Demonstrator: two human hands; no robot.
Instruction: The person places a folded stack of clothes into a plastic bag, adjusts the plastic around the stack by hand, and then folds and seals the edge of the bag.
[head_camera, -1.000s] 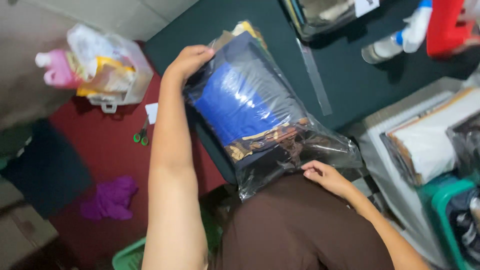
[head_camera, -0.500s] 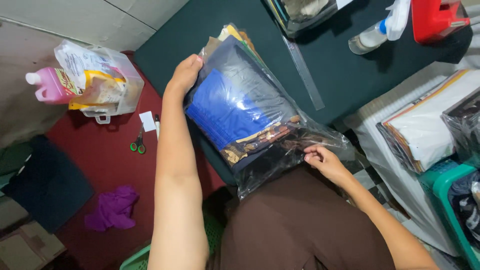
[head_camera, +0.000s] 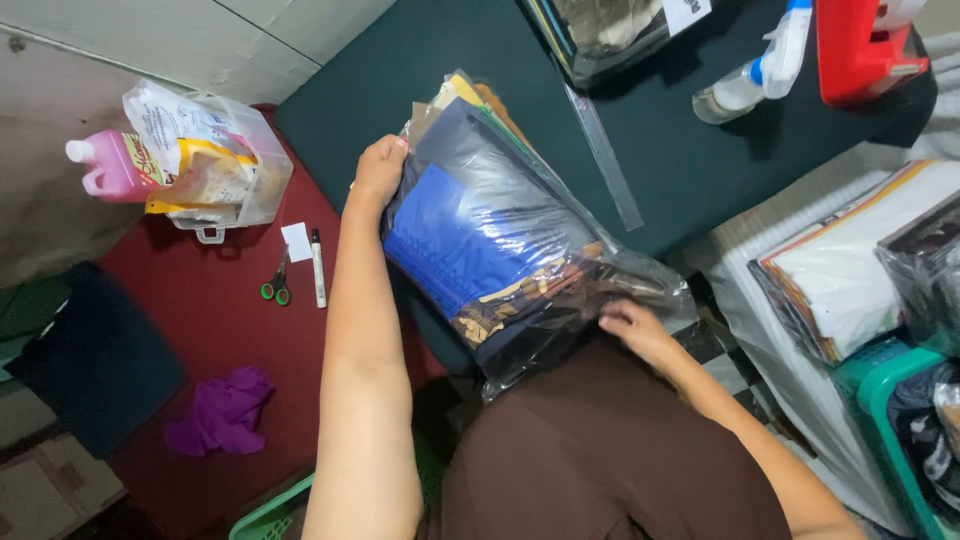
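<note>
A clear plastic bag (head_camera: 520, 240) holding folded blue and dark patterned cloth lies on the dark green table (head_camera: 400, 80), its open end toward me. My left hand (head_camera: 378, 172) grips the bag's far left corner, on top of a stack of similar bagged garments. At the bag's near open end, my right hand (head_camera: 635, 330) presses the loose plastic with fingers curled on it. My brown-clad lap is just below the bag.
A clear ruler (head_camera: 603, 155) lies on the table beside the bag. A spray bottle (head_camera: 750, 75) and a red object (head_camera: 860, 45) sit far right. Scissors (head_camera: 277, 285), a marker (head_camera: 318, 268), a clear bin (head_camera: 215, 165) and pink bottle (head_camera: 110, 165) are on the red floor. Stacked packages (head_camera: 860, 260) are right.
The view has shifted so the bag sits lower and more central. My right hand has slid along the bag's open end; my left hand keeps its hold on the far corner.
</note>
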